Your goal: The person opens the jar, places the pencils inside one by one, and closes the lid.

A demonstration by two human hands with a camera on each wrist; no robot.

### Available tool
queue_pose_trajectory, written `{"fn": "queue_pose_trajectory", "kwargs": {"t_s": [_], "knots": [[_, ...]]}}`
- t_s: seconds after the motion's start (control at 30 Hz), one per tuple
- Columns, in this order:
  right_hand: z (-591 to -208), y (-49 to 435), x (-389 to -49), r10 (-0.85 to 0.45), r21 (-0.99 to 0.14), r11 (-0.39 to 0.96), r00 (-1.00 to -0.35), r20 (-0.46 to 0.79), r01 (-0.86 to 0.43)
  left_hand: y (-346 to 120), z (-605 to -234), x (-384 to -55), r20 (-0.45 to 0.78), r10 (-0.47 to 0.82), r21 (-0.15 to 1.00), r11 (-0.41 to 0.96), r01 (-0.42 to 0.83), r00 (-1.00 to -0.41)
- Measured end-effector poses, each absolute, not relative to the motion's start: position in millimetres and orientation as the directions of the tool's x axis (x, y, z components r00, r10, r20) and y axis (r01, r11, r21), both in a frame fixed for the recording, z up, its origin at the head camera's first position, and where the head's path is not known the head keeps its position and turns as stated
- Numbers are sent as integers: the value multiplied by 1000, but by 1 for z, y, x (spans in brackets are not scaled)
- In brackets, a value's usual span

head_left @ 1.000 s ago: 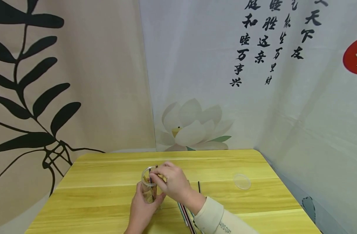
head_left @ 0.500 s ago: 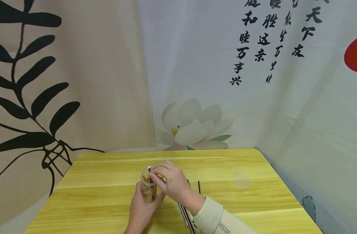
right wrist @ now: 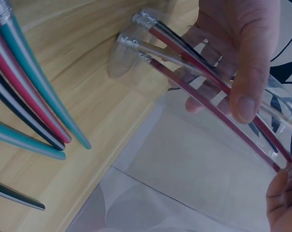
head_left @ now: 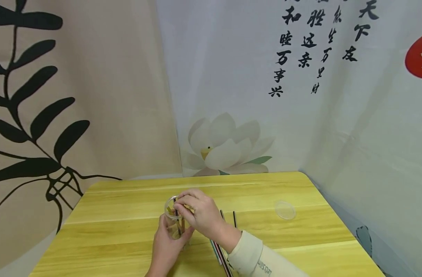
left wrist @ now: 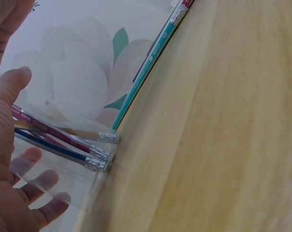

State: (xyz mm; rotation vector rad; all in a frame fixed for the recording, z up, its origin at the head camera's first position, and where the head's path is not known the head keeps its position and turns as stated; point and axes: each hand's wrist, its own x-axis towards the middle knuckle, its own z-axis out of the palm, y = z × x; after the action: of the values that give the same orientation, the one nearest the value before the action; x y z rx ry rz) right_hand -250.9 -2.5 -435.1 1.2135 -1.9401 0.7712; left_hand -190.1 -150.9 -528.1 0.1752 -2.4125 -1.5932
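My left hand (head_left: pixel 167 244) holds a clear plastic cup (head_left: pixel 167 209), its thumb and fingers around the wall. Several pencils stand slanted inside, with metal-ferruled eraser ends down at the cup's base; a red pencil (right wrist: pixel 208 104) and a yellow pencil (left wrist: pixel 83 132) are among them. At the cup's mouth, my right hand (head_left: pixel 205 217) pinches the upper end of a pencil between thumb and fingers. In the right wrist view, that hand's fingertips (right wrist: pixel 277 191) meet the red pencil ends at the edge, and the exact grip is partly cut off.
Several loose pencils, including a teal pencil (right wrist: pixel 42 79) and a black pencil (right wrist: pixel 20 193), lie on the wooden table (head_left: pixel 128 215) beneath and beside the right forearm. A clear round lid (head_left: pixel 285 210) lies farther right. Printed curtains (head_left: pixel 231 77) hang behind the table.
The head view has tilted and shifted slightly. Both hands stay at the cup, with the right hand's pinch at its mouth looking much the same.
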Motion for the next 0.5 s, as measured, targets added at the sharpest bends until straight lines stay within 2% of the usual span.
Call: {"fn": "queue_pose_trajectory", "kwargs": {"t_s": [0.07, 0.3, 0.4, 0.5], "knots": [[-433, -3, -250, -500, -133, 377, -322, 804, -917, -151, -527, -190, 131, -238, 918, 396, 27, -962], [-428, 7, -243, -494, -324, 317, -447, 746, -891, -152, -525, -189, 113, -255, 922, 388, 5, -960], [-429, 20, -245, -483, -336, 328, -462, 744, -883, -151, -526, -190, 112, -266, 925, 381, 2, -957], [-432, 40, -248, -459, -338, 406, -509, 728, -849, -149, -526, -191, 105, -271, 924, 382, -7, -957]]}}
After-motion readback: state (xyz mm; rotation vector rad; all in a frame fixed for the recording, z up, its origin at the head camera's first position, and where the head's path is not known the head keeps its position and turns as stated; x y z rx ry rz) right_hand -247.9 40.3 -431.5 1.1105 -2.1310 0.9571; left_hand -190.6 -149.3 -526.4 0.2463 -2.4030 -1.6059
